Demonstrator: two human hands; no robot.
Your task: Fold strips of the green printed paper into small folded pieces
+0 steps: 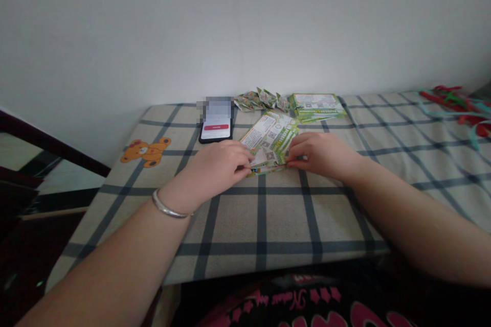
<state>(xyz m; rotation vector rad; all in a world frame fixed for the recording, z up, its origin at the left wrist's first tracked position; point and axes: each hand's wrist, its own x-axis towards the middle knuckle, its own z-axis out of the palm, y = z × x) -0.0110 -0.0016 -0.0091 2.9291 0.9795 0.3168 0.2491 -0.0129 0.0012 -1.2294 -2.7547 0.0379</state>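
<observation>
A green-and-white printed paper sheet (264, 138) with small square codes lies slanted on the table in front of me. Its near edge looks bent or doubled, with another colourful layer showing below. At the left near corner, my left hand (224, 161) is closed, thumb and fingers pinching the paper. My right hand (316, 156) pinches the right near edge with its fingertips. Parts of the sheet are hidden under the fingers of both hands. Just behind it lie several small crumpled or folded green paper pieces (261, 99).
A phone (217, 127) with a lit screen lies left of the sheet. Behind my right hand rests a stack of similar printed sheets (316, 104). Red, green and teal strips (456, 104) lie far right. The checked tablecloth (238, 225) bears a bear picture (146, 152); a wall stands behind.
</observation>
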